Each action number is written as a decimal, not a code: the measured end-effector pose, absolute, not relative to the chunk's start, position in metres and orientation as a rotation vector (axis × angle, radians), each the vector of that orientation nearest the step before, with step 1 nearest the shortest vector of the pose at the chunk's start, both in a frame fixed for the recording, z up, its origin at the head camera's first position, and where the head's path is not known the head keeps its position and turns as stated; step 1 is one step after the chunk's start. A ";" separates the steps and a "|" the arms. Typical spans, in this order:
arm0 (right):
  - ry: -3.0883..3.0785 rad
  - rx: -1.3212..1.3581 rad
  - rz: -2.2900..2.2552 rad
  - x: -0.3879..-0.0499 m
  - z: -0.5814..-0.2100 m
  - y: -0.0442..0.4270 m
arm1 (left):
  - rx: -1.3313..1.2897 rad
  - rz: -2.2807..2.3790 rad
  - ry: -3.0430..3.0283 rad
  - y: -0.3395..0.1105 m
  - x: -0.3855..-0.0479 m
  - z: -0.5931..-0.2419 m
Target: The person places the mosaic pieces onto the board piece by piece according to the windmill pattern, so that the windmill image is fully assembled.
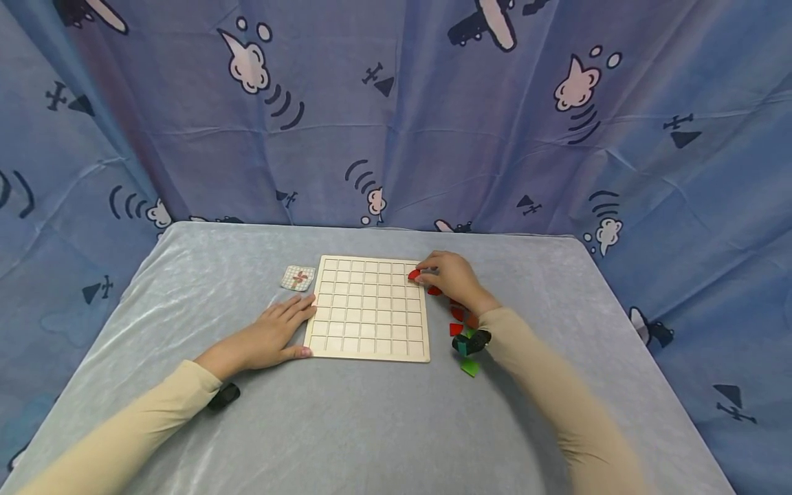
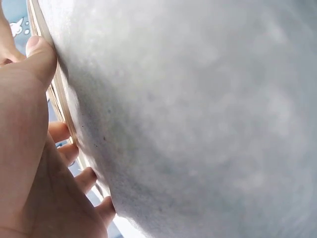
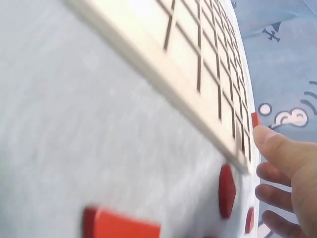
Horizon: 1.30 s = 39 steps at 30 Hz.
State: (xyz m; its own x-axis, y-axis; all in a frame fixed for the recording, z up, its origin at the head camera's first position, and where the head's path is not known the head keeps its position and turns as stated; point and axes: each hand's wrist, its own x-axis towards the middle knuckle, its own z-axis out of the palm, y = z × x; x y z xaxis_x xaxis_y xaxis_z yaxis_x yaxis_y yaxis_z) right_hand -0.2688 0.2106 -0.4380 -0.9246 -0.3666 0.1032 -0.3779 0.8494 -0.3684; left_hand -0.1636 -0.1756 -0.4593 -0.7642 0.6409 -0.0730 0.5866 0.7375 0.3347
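A pale wooden grid board lies on the cloth-covered table. My left hand rests at its left edge, fingers spread and fairly straight; in the left wrist view the thumb and fingertips touch the board's side. Over the board's far right corner, my right hand pinches a red piece between thumb and fingers. The right wrist view shows only a sliver of that red piece above the thumb.
Left of the board lies a small pattern card with a red pinwheel-like figure. Several loose red pieces, plus green ones, lie right of the board, partly hidden by the right arm. A patterned blue curtain hangs behind the table.
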 end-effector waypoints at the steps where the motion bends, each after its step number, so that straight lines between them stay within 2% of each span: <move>1: -2.989 0.613 0.604 -0.270 -0.438 0.208 | 0.983 0.437 2.755 -0.176 -0.164 -0.459; 20: -2.967 0.696 0.752 -0.275 -0.439 0.151 | 0.987 0.416 2.768 -0.176 -0.164 -0.461; 39: -2.962 0.690 0.794 -0.279 -0.449 0.135 | 0.978 0.426 2.765 -0.176 -0.165 -0.463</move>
State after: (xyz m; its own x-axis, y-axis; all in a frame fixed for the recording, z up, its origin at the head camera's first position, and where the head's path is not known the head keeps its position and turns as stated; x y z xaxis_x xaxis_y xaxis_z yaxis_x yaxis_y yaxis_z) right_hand -0.2795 0.1348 -0.4495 -0.9035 -0.4144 0.1096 -0.4136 0.7757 -0.4767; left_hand -0.1648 -0.1765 -0.4631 -0.7681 0.6364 -0.0706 0.5857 0.7429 0.3243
